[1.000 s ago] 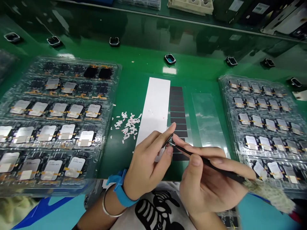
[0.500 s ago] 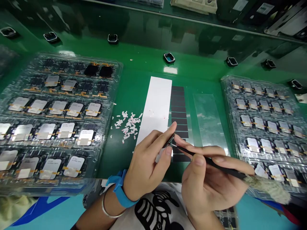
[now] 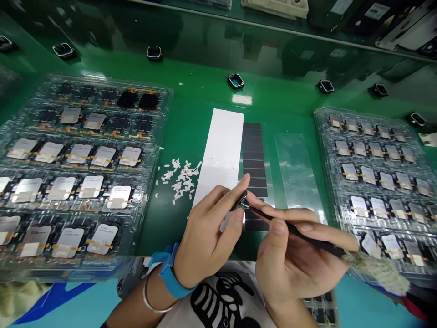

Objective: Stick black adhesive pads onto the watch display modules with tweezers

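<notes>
Between the fingers and thumb of my left hand [image 3: 208, 232] is a small thin dark piece [image 3: 239, 200] with a shiny edge, tilted and mostly hidden by the fingers. My right hand [image 3: 300, 259] is closed around a black-handled brush [image 3: 316, 241], its pale fuzzy bristles [image 3: 378, 271] pointing back to the right. The narrow front end of the brush meets the dark piece, and the right fingertips are close beside it. Under the hands lie a white paper strip [image 3: 223, 141] and a sheet of black rectangular stickers [image 3: 253, 155].
Clear trays of display modules stand left [image 3: 136, 218] and right [image 3: 322, 150]. Small white scraps [image 3: 182, 180] lie left of the paper. A clear film [image 3: 295, 164] lies right of the stickers. Several watch cases, one being this case [image 3: 236, 81], line the back of the green table.
The view has shifted slightly, and the right hand with the brush appears a little further left. Both hands keep their hold, with the brush's narrow end still at the dark piece.
</notes>
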Demonstrator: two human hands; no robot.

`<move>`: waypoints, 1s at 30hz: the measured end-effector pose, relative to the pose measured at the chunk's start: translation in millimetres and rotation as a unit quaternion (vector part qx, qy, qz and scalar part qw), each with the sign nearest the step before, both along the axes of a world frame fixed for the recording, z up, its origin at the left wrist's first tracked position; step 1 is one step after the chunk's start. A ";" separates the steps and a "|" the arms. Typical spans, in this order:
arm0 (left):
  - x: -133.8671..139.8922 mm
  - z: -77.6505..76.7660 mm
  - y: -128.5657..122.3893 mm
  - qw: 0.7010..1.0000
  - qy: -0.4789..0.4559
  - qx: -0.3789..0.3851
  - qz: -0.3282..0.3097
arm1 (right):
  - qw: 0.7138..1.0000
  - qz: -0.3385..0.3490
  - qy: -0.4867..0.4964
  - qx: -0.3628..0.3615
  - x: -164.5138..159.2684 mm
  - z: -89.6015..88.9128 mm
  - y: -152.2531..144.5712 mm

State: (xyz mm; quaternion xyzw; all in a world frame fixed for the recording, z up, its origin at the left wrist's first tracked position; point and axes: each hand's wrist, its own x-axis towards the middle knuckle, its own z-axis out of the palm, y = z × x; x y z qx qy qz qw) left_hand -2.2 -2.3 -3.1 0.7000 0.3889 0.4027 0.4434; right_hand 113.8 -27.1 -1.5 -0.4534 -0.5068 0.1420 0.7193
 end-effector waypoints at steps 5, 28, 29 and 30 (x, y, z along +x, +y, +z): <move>0.2 0.2 0.2 1.000 0.000 0.004 0.004 | 1.000 0.007 0.006 0.009 0.3 0.2 0.0; -0.4 1.6 0.8 1.000 0.021 0.003 0.007 | 0.999 0.015 -0.038 0.012 2.1 -2.6 -4.1; -0.5 1.6 0.8 1.000 0.019 0.003 0.006 | 0.999 0.020 -0.037 0.012 2.3 -2.2 -4.2; -0.5 1.5 0.7 1.000 0.018 0.003 0.006 | 0.999 0.023 -0.036 0.015 2.5 -2.0 -4.1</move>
